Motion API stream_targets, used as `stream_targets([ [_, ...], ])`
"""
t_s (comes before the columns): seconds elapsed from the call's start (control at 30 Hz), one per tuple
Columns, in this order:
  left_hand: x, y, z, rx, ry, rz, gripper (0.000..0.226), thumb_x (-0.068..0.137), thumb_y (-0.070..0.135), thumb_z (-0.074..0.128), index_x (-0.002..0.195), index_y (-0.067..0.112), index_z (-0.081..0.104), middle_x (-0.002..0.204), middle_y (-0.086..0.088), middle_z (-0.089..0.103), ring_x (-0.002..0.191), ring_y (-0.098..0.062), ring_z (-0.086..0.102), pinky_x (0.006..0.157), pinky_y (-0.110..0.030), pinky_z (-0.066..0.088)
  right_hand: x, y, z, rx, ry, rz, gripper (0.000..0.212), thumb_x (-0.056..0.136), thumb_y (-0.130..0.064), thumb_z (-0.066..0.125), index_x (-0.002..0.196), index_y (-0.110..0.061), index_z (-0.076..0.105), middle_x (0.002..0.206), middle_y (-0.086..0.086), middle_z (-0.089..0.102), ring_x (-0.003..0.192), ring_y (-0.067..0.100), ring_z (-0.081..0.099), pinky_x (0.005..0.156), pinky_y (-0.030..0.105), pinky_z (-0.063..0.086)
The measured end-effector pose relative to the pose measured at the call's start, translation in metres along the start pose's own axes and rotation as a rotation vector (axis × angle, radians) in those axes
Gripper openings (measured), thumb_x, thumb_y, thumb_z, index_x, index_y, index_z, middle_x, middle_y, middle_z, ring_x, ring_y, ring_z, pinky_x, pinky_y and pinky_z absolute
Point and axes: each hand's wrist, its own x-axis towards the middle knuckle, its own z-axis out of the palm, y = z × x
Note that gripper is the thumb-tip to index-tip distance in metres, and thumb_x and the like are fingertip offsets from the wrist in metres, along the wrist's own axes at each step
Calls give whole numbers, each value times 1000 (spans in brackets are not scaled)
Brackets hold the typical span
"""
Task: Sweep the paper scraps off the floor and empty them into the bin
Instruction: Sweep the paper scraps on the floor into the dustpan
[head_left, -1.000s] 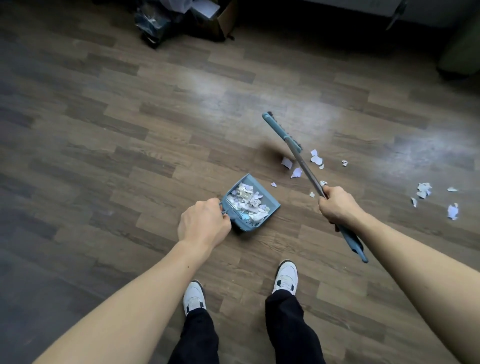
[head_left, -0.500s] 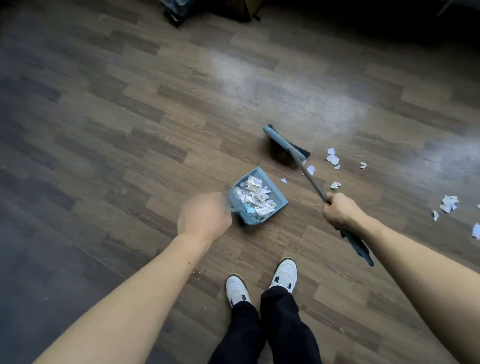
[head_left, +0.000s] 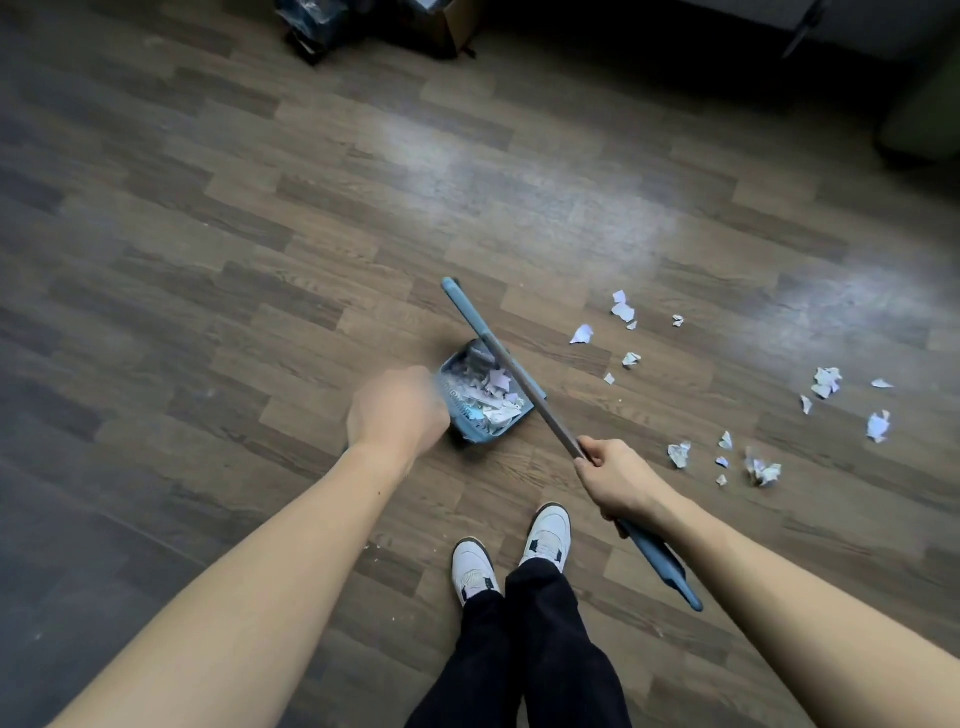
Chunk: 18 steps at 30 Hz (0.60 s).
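Heaped paper scraps (head_left: 493, 397) fill the dustpan (head_left: 470, 432). More loose scraps (head_left: 826, 382) lie on the floor (head_left: 260, 260) to its right, well apart from it. My left grip (head_left: 397, 413), blurred, is curled at the dustpan's rear edge, holding it. My right grip (head_left: 618, 478) is clamped round the broom (head_left: 524, 383) shaft, which crosses over the dustpan's right side.

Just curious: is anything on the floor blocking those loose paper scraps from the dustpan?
Nothing visible. Bare floor lies between the scraps and the dustpan; only the broom shaft, gripped by the right hand, crosses over the pan in this view.
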Motion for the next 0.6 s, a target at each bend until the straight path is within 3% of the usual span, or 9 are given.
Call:
stream_targets([
  [0.13,-4,-6,4,-4,13,17,24,87,31,51,101,17,63,102,-13,67,96,-37,62,80,-36,47,-2,3,8,-19,69,12,15,96,-14,37,87,-19,48,65,4,50,49,23,52,28,22,37],
  [0.27,-6,-13,6,-2,24,27,24,88,32,51,99,16,63,99,-13,67,93,-37,62,77,-37,48,6,3,26,-36,75,65,18,96,-15,38,80,-21,44,72,6,51,69,29,53,46,31,45],
  [0.37,-8,-13,7,-1,34,43,22,88,31,51,96,15,62,97,-13,67,92,-37,62,76,-37,47,0,6,35,20,45,82,19,96,-14,38,79,-16,48,67,8,49,51,27,53,32,26,41],
  [0.5,-17,-13,4,-11,8,68,26,89,32,50,105,15,62,103,-13,66,96,-36,61,79,-37,47,-22,9,26,71,74,59,19,96,-16,38,98,-10,56,67,9,48,51,27,51,30,25,40],
  [0.6,-27,-6,1,-28,-10,78,27,88,33,50,106,17,62,105,-13,65,98,-36,61,81,-37,47,-32,11,5,59,127,51,19,95,-16,37,99,-10,55,65,8,49,48,24,50,29,27,40],
])
